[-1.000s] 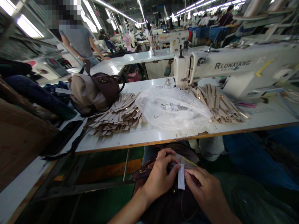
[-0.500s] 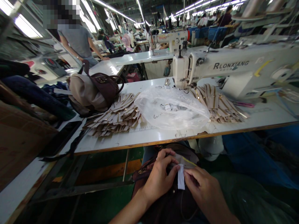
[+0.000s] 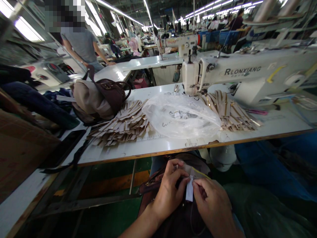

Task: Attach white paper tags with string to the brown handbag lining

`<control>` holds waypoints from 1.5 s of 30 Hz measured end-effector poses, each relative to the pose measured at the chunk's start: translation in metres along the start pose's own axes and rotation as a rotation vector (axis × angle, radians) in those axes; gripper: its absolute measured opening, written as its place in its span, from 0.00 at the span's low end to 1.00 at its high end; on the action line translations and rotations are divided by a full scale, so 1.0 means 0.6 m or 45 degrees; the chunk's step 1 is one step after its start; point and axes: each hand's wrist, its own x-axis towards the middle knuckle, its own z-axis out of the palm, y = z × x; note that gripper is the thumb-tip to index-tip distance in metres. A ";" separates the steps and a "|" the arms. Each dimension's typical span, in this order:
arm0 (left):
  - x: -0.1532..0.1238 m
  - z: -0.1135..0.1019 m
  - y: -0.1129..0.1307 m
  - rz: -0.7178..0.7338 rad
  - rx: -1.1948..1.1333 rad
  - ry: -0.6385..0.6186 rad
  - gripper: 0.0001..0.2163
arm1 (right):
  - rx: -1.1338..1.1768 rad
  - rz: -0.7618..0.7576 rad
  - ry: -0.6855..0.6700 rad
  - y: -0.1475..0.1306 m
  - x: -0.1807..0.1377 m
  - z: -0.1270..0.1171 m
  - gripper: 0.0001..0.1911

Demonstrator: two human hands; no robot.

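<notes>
On my lap lies a dark maroon bag (image 3: pixel 182 216) with a beige-grey fabric edge (image 3: pixel 195 172) that has a yellow strip along it. A white label (image 3: pixel 189 190) hangs down from this fabric. My left hand (image 3: pixel 170 188) is closed, its thumb and fingers pinching the fabric at the label's top end. From the other side, my right hand (image 3: pixel 211 196) is closed too, with thumb and forefinger on the label's right edge near the top. The exact contact of the fingertips is partly hidden.
Above my hands runs the white table's wooden edge (image 3: pixel 138 152). It bears a clear plastic bag (image 3: pixel 158 115) of small labels, beige zipper strips (image 3: pixel 121 127), more zipper strips (image 3: pixel 229 114), a maroon-and-beige bag (image 3: pixel 91 99) and a sewing machine (image 3: pixel 237 71). A person (image 3: pixel 80 46) stands beyond.
My right hand has shifted slightly left and closer to my left hand. The white label now tilts a little, its lower end further left.
</notes>
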 end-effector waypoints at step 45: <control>-0.004 0.011 0.005 0.039 0.039 0.040 0.05 | -0.001 0.061 -0.182 -0.014 -0.001 -0.004 0.14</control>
